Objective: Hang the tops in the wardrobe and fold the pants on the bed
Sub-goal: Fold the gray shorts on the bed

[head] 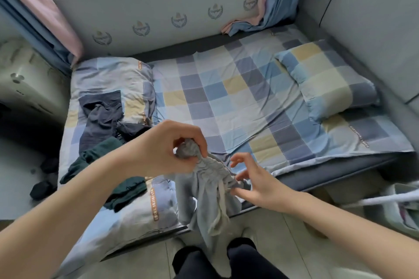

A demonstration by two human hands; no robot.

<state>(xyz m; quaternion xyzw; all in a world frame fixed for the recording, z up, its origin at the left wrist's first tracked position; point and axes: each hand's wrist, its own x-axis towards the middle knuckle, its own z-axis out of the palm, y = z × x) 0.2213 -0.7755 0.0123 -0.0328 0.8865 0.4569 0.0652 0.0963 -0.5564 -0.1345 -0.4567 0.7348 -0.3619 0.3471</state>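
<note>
Grey pants [208, 190] held up at the near edge of the bed [226, 102], gathered waistband bunched between both hands, legs hanging down towards the floor. Left hand [167, 149]: grip closed tight around one end of the waistband. Right hand [251, 179]: grip narrow, thumb and lower fingers pinching the other end, upper fingers spread loose. Pants not yet laid flat; no fold started.

Remaining on bed, left side: dark navy garment [102, 118] lying crumpled over the folded quilt [111, 79], dark green garment [106, 165] just beside it, nearer the bed edge, also unfolded. Tops or pants: cannot tell from this view. Small dark item [44, 184] on the floor left of the bed, type unclear.

No folded stack seen anywhere on the bed. Wardrobe out of view, so hung tops cannot be checked.

Judgement: early stage. First pants in hand only; at least two more garments left to sort, fold or hang.
</note>
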